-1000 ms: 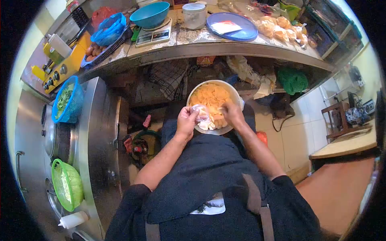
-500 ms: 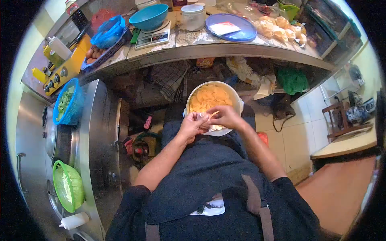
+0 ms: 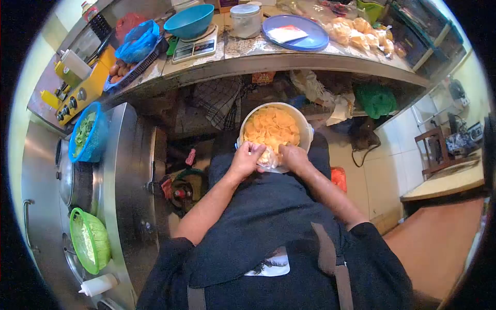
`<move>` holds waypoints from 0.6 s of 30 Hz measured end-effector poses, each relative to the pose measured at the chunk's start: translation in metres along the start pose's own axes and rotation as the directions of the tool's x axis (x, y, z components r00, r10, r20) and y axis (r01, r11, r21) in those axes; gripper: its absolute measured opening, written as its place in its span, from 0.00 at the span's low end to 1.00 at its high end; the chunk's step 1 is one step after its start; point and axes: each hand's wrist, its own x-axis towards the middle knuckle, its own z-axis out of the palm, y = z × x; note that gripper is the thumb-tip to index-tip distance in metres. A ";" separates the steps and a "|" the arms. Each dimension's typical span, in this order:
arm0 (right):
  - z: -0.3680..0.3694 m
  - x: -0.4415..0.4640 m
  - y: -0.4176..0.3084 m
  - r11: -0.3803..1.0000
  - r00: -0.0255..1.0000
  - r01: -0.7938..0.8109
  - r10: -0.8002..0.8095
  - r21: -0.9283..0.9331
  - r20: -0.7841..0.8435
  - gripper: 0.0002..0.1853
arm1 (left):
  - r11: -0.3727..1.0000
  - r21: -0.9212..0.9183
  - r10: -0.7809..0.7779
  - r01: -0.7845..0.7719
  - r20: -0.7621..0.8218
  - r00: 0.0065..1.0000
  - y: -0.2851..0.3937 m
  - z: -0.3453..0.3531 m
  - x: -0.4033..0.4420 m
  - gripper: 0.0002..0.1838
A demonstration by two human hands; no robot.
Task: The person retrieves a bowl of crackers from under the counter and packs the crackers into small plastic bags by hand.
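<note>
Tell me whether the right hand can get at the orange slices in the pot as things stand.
Probably yes: the right hand is over the pot, beside the orange slices, most of which lie uncovered; the left hand leaves their far side free.

One pot (image 3: 306, 135) has two hands at its near rim, a left hand (image 3: 245, 162) and a right hand (image 3: 295, 157), plus one plastic bag (image 3: 267, 159). Left of the pot are three baskets: blue basket (image 3: 96, 140), green basket (image 3: 99, 245), egg basket (image 3: 142, 66). Beyond the pot: one bowl (image 3: 191, 28), one scale (image 3: 194, 51), one tub (image 3: 245, 23), one round tray (image 3: 314, 40). Beyond and right, perhaps six bundles (image 3: 356, 35), overlapping too much to be sure.
</note>
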 end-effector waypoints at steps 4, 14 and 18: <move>-0.012 0.006 0.010 0.988 0.998 -0.006 0.016 0.154 -0.068 0.11 | 0.991 -0.046 0.129 -0.129 -0.012 0.992 -0.010 0.003 0.002 0.15; -0.087 -0.018 -0.015 -0.390 0.945 -0.282 0.042 0.876 0.323 0.11 | 0.992 0.100 0.082 -0.075 -0.072 0.994 0.000 0.002 0.006 0.13; -0.097 -0.021 -0.032 -0.405 0.946 -0.291 0.013 0.867 0.324 0.11 | 0.861 -0.489 -0.090 0.138 0.121 0.989 0.008 0.005 0.001 0.11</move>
